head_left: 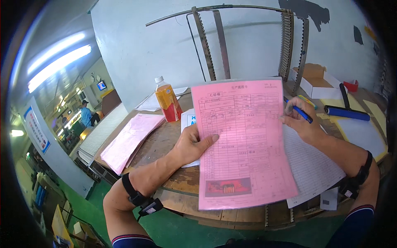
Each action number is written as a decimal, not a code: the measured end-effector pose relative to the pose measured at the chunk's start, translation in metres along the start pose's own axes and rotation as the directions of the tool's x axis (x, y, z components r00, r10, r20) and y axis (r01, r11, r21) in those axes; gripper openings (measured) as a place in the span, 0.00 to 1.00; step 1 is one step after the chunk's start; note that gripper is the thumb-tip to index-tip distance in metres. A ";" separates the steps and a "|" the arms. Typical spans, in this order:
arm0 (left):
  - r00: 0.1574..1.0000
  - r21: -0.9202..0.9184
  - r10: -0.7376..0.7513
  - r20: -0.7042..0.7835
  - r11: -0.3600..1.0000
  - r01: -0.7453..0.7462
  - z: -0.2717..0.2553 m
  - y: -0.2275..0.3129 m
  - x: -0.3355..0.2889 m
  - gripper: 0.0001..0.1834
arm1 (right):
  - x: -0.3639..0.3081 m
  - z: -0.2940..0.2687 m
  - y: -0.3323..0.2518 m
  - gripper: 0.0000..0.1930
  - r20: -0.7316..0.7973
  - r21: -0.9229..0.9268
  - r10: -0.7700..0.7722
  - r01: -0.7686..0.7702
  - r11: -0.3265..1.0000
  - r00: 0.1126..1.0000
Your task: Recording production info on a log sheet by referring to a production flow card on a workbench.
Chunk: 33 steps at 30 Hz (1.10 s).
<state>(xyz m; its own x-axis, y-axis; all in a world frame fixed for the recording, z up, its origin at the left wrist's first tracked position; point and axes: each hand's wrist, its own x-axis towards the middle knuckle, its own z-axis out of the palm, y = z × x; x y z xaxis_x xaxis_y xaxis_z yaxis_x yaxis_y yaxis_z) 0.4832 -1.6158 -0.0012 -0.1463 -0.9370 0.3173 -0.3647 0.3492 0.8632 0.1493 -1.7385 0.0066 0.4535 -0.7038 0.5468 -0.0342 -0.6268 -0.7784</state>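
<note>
Right of the bottle (168,102), the sheet (244,136) is seemingly being read, its edges pinched by the left hand (193,145) and the right hand (305,126), whose pen (303,114) would have to be regripped for any writing.

Pale wall (136,41), dark patches (308,12) high at right; toothed metal rack (221,45) standing before it. Worn, scuffed wooden surface (152,137), green floor (175,229) below. At left: bright ceiling tubes (60,67), pale pillar (64,161) bearing a blue-and-white sign (38,130), small lit screen (101,85) far back
</note>
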 end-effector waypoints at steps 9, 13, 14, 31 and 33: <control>0.993 0.083 -0.105 -0.049 0.991 0.109 -0.018 0.009 -0.005 0.15 | 0.002 0.002 0.014 0.08 -0.137 0.102 0.042 -0.028 0.994 0.990; 0.982 0.118 -0.101 -0.157 0.986 0.121 -0.028 0.000 -0.008 0.17 | 0.009 -0.016 0.009 0.24 -0.084 0.091 0.052 -0.045 0.995 0.995; 0.984 0.113 -0.098 -0.147 0.987 0.115 -0.029 -0.001 -0.007 0.17 | 0.009 -0.017 0.008 0.28 -0.129 0.068 0.030 -0.021 0.997 0.991; 0.964 0.048 -0.141 -0.227 0.987 0.156 -0.028 0.005 -0.002 0.16 | 0.020 -0.069 -0.048 0.20 -0.066 -0.040 0.120 -0.123 0.992 0.991; 0.967 0.075 -0.148 -0.207 0.983 0.167 -0.029 0.012 0.002 0.17 | 0.017 -0.076 -0.046 0.19 -0.214 -0.077 0.064 -0.082 0.994 0.975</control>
<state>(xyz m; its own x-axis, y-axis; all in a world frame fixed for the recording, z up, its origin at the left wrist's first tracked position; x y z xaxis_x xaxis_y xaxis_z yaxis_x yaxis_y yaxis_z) 0.5051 -1.6135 0.0206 0.1032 -0.9600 0.2602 -0.4518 0.1878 0.8721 0.0905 -1.7467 0.0750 0.2495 -0.7974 0.5495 -0.1395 -0.5911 -0.7944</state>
